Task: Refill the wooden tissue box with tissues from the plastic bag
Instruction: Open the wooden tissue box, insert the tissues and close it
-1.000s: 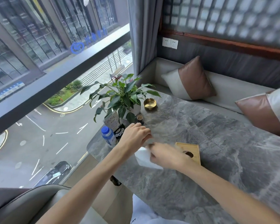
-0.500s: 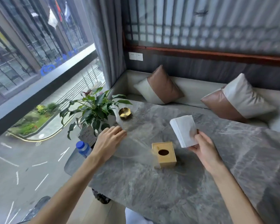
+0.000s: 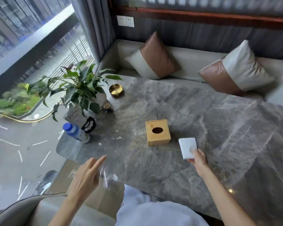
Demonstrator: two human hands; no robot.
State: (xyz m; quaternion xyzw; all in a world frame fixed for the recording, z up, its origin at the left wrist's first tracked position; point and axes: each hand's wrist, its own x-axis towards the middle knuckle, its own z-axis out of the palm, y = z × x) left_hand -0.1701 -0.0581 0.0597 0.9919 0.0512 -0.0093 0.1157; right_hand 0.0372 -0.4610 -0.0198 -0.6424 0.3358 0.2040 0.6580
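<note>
the wooden tissue box (image 3: 158, 132) sits flat in the middle of the grey tabletop (image 3: 203, 111), with its round hole on top looking up at me. just to the right of it is a small white stack of tissues (image 3: 187, 146). my right hand (image 3: 199, 162) pinches the stack at its near corner, thumb on top. i cannot tell if the stack touches the tabletop.

the clear plastic bag (image 3: 110, 176) lies crinkled and shiny at the near edge of the tabletop, right by my left hand (image 3: 87, 173). that hand has one finger sticking out straight and the others bent. i cannot tell if it grips the bag or not.

farther left are a water bottle (image 3: 75, 132) with a blue cap, a leafy green plant (image 3: 78, 85), a little dark jar (image 3: 108, 108) and a gold bowl (image 3: 116, 90). behind the tabletop two cushions (image 3: 155, 57) lean on a pale bench, and a big window (image 3: 23, 46) is on the left
</note>
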